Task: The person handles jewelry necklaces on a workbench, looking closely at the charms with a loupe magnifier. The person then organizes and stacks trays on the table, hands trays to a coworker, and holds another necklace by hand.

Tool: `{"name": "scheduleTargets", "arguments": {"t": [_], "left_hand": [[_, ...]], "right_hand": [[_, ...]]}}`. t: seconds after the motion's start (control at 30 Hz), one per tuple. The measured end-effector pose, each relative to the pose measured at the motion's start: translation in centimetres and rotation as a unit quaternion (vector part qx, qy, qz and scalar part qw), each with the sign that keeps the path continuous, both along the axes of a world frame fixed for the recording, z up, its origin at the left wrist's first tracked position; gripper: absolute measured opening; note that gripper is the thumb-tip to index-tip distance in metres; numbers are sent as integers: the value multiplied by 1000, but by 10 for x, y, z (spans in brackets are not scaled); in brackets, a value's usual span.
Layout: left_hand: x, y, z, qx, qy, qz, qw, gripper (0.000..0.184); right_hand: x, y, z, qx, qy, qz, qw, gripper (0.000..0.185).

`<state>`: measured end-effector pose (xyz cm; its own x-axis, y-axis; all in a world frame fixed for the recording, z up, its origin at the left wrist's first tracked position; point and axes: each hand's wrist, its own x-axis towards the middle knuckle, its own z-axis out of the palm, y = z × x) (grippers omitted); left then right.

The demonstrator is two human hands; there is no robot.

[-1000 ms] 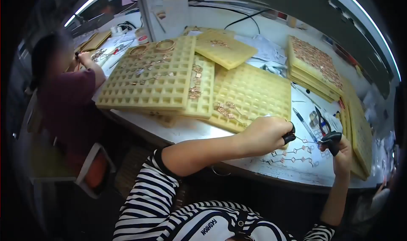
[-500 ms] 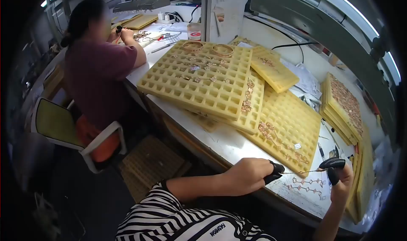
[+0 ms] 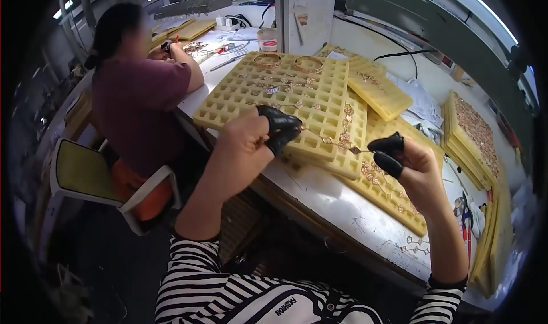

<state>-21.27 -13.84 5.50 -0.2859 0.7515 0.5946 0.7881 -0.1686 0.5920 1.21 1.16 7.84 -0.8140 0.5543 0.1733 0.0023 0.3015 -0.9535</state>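
Left hand: the left hand (image 3: 242, 144) is closed in a pinch, black covers on thumb and forefinger, gripping one end of the linked chain (image 3: 344, 146).
Right hand: the right hand (image 3: 419, 167) pinches the other end between two covered fingertips, palm turned inward.
Chain: raised between the hands, slightly slack, with ornamental links along it; in view it crosses the edges of the yellow trays, and whether it touches them I cannot tell.
Step in hand: judging by the hold, the chain is being spread out and kept in the air by its ends.
What handling calls for: any move from here needs both pinches firm and the hands moving together, so that the fine links neither twist nor snag on the tray cells.
Counter: the white counter (image 3: 348, 227) carries loose chains (image 3: 415, 244) near the right forearm, with pliers (image 3: 465, 210) beyond them.
Trays: the top tray (image 3: 228, 104) holds two bangles (image 3: 309, 71) and short strands; the lower tray (image 3: 394, 207) bears more linked pieces.
Right side: a stack of trays (image 3: 456, 147) topped with small coppery pieces (image 3: 476, 127).
Far left: a co-worker (image 3: 140, 87) sits at a work surface, arms forward.
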Motion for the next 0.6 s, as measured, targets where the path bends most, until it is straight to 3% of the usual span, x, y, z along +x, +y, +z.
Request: {"name": "scheduleTargets", "arguments": {"t": [0.07, 0.2, 0.4, 0.53, 0.6], "left_hand": [[-16, -1, 10, -54, -21, 38, 998, 15], [-33, -3, 19, -59, -47, 27, 997, 15], [-33, -17, 17, -63, -115, 28, 991, 13], [-27, -34, 14, -100, -56, 14, 993, 9], [-27, -40, 10, -108, -80, 1, 991, 9]], "right_hand": [[-15, 1, 1, 23, -22, -13, 999, 24], [-38, 5, -10, 21, 49, 28, 998, 23], [-43, 1, -17, 51, 16, 8, 999, 15], [-34, -3, -19, 243, -50, -21, 968, 10], [-30, -5, -18, 327, -38, -7, 944, 9]]}}
